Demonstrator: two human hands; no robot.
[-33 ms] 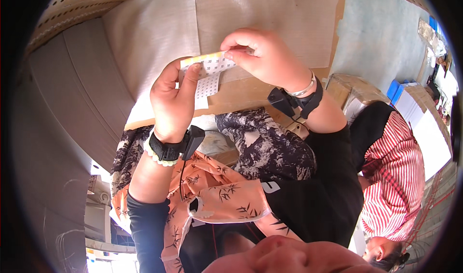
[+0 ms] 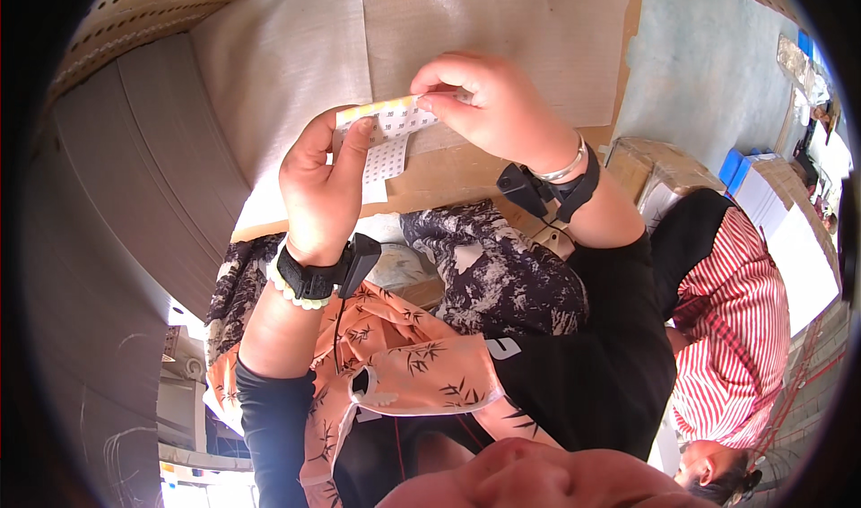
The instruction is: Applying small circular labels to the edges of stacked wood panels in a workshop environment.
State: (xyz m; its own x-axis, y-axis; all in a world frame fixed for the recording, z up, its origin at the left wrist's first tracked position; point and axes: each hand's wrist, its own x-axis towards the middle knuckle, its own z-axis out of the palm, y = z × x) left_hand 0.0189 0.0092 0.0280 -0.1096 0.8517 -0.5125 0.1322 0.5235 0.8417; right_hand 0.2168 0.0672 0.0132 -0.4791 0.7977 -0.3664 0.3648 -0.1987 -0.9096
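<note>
A small white sheet of stickers (image 2: 395, 124) is stretched between my hands above the work surface. Rows of tiny dark print cover it, and a yellow strip runs along its upper edge. My left hand (image 2: 325, 181) grips its left end, thumb on the front and fingers behind. At the upper right corner, my right hand (image 2: 498, 106) pinches the sheet between thumb and forefinger. Whether a single sticker sits in that pinch is too small to tell. Another printed white piece (image 2: 386, 160) hangs below the sheet, partly covered by my left thumb.
Pale sheeting and brown cardboard (image 2: 502, 37) cover the surface beyond my hands. A grey panel (image 2: 134, 158) curves along the left. Cardboard boxes (image 2: 664, 165) stand at the right, near another person in a red-striped top (image 2: 731, 329), bent over.
</note>
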